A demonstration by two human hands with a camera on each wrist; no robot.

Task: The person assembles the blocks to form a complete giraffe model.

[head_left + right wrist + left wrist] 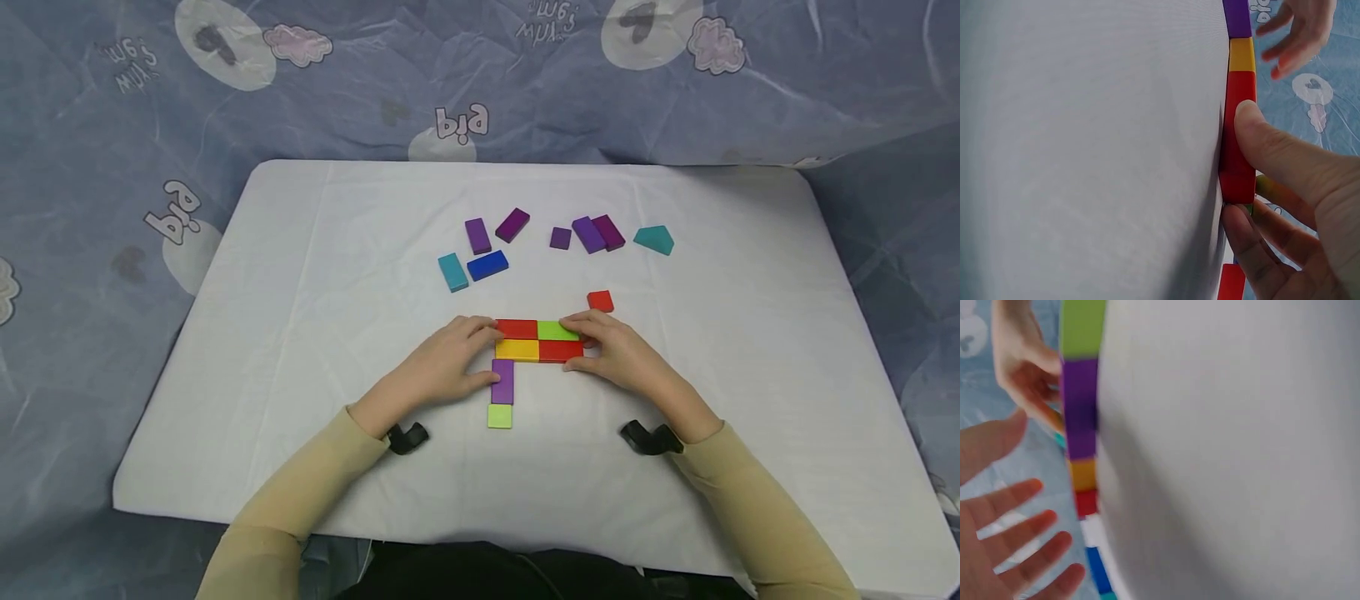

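My left hand (454, 357) is at the left end of a flat layout of blocks, fingers spread and slightly bent. Beside its thumb lies a purple block (502, 392), with a light green block (500, 417) below it. At the layout's top sit a red block (517, 330) and a green block (551, 330). Under them lie a yellow block (517, 350) and a second red block (557, 352). My right hand (617, 354) pinches the right end, its thumb on the near side of that lower red block (1239, 134) and its other fingers around the end and far side.
A loose red block (600, 301) lies just beyond my right hand. Farther back are several purple blocks (477, 236), a blue block (487, 265), a teal block (453, 272) and a teal four-sided piece (655, 240). A white cloth (300, 333) covers the table.
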